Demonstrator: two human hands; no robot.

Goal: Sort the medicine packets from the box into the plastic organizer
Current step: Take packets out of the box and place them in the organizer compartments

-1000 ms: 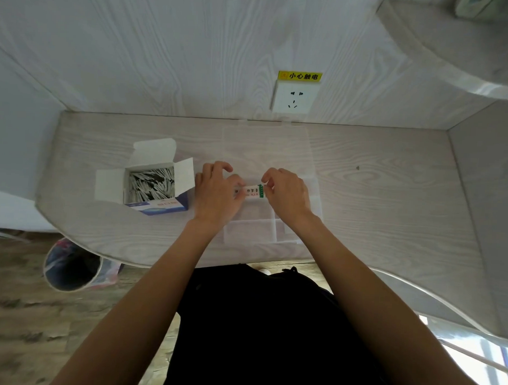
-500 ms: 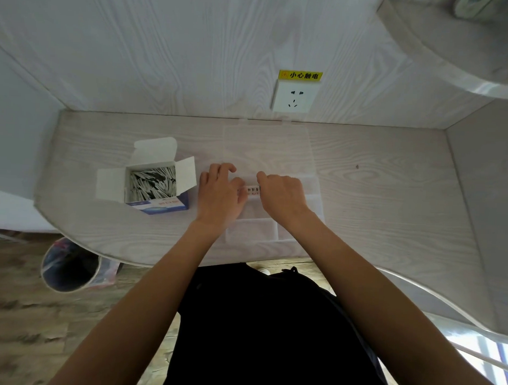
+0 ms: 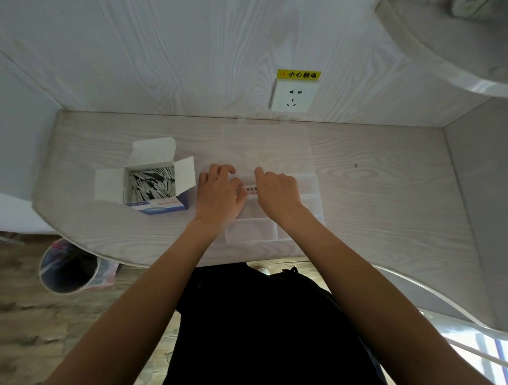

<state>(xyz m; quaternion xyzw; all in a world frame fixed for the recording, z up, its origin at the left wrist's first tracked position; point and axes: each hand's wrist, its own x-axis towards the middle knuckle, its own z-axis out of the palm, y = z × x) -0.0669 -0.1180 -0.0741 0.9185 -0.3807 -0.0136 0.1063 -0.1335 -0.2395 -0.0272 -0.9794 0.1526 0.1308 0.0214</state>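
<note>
A pale wood-grain desk (image 3: 376,196) ran under a matching back wall. A white wall socket (image 3: 292,95) sat on that wall beneath a yellow warning label (image 3: 299,74). On the wooden floor (image 3: 17,328) stood what looked like a lined waste bin (image 3: 68,268).

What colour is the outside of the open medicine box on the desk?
The medicine box is blue and white with red lettering on its near side, seen in the head view.

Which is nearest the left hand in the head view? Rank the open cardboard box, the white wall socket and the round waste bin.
1. Open cardboard box, just left of the left hand.
2. White wall socket, up on the wall.
3. Round waste bin, on the floor, lower left.
</note>
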